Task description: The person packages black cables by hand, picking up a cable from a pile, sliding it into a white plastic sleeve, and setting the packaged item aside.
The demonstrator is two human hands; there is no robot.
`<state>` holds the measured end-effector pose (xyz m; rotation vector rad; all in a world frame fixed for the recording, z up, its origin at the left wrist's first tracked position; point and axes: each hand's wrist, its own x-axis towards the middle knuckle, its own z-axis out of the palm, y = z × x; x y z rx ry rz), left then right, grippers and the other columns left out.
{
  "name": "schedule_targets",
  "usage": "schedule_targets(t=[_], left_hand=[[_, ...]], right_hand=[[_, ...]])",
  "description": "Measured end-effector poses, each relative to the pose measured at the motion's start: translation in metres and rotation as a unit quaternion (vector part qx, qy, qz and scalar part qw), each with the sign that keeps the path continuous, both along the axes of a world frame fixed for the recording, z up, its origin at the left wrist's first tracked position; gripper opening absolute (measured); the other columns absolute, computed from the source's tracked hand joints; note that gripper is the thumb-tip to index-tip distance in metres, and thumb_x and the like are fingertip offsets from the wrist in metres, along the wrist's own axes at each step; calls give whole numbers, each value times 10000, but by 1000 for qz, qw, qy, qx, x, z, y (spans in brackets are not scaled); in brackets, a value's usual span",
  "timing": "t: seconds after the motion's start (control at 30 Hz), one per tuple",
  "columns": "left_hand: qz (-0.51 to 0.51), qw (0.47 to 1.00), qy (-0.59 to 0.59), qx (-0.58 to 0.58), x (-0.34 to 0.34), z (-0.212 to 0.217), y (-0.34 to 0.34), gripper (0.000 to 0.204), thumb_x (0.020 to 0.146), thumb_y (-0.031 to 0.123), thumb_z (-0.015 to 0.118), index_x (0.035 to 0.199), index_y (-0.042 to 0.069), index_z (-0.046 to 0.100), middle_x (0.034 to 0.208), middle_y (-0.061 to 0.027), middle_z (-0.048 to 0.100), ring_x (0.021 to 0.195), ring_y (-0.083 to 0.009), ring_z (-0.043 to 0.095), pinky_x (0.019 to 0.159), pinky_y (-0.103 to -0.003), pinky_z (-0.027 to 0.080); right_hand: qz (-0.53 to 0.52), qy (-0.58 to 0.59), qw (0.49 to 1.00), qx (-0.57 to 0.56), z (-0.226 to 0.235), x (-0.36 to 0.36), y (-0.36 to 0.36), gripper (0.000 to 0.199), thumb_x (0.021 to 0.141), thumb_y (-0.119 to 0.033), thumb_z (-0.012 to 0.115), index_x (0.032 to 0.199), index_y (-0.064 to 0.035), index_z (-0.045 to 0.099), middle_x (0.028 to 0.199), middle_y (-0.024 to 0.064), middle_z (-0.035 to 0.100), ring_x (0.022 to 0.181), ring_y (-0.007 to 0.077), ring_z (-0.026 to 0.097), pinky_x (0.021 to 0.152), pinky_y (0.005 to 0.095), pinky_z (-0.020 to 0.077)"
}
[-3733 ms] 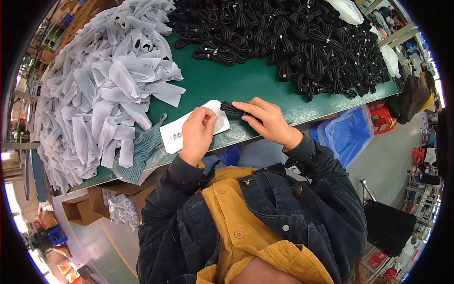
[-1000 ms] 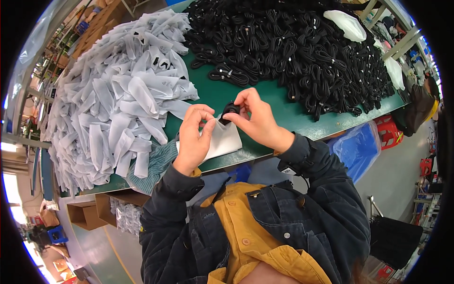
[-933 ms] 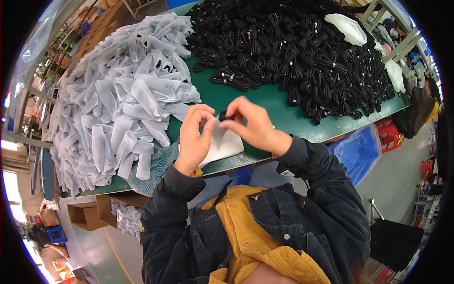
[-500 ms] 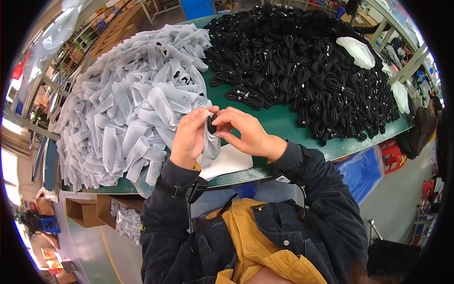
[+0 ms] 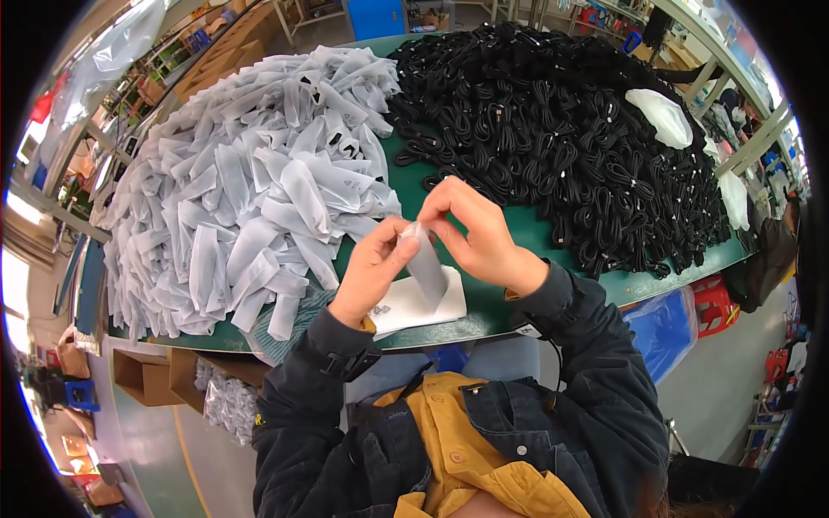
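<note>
A frosted plastic bag (image 5: pixel 429 274) hangs in front of me, a dark shape showing faintly through it. My left hand (image 5: pixel 376 269) pinches the bag near its top, thumb against fingers. At the same top edge, my right hand (image 5: pixel 477 233) has thumb and forefinger closed on the bag's mouth. Under the bag lies a stack of white sheets (image 5: pixel 406 312) at the table's near edge. To the left spreads a big heap of filled frosted bags (image 5: pixel 233 190). Coiled black cables (image 5: pixel 553 138) are piled high on the right.
The green table (image 5: pixel 527 226) carries both heaps. White plastic bags (image 5: pixel 661 118) lie on the cable pile. Below the table stand cardboard boxes (image 5: pixel 147 376) at left and a blue plastic-lined bin (image 5: pixel 665 324) at right, beside a red stool (image 5: pixel 717 304). A teal mesh cloth (image 5: pixel 289 326) lies near my left forearm.
The black cable, partly showing at the bag's mouth before, is now inside the bag. Both hands have shifted slightly right, and the bag hangs straighter between them.
</note>
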<state>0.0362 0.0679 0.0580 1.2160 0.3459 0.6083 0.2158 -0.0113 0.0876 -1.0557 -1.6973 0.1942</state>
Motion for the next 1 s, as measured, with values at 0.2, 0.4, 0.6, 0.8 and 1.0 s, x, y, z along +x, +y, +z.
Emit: schedule_targets(t=[0.2, 0.4, 0.6, 0.8, 1.0], left_hand=[[401, 836, 134, 349, -29, 45, 129, 310, 987, 234, 598, 1198, 8, 575, 962, -111, 640, 922, -177, 645, 800, -315, 530], [387, 626, 240, 634, -72, 22, 95, 452, 920, 152, 631, 1315, -19, 491, 1234, -219, 548, 1145, -391, 525, 1004, -464, 413], [311, 645, 405, 569, -161, -37, -17, 301, 823, 83, 700, 1119, 46, 662, 1021, -140, 571, 920, -343, 551, 822, -430, 464], [321, 681, 367, 547, -176, -74, -43, 144, 810, 46, 697, 949, 32, 666, 960, -141, 575, 875, -328, 562, 750, -421, 476], [302, 682, 366, 557, -173, -96, -22, 128, 802, 51, 701, 879, 16, 606, 878, -153, 554, 845, -366, 560, 741, -438, 467]], right_hand=[[-47, 37, 998, -23, -8, 20, 75, 292, 839, -2, 687, 1122, -39, 622, 1097, 139, 570, 973, 291, 595, 803, 350, 528], [-262, -338, 896, -118, -82, 91, 161, 599, 866, -332, 716, 1416, -216, 509, 1473, 186, 435, 1272, 428, 464, 1031, 509, 414], [-182, -381, 889, -179, -113, 107, 132, 518, 858, -220, 703, 1347, -137, 554, 1337, 178, 519, 1186, 383, 526, 1012, 471, 425], [-208, -358, 899, -145, -101, 106, 57, 470, 796, -144, 740, 1249, -120, 614, 1091, 152, 555, 1012, 350, 563, 893, 429, 467], [-222, -253, 941, -38, -100, 130, 23, 348, 770, -30, 732, 1105, -68, 644, 959, 126, 561, 943, 335, 565, 796, 412, 494]])
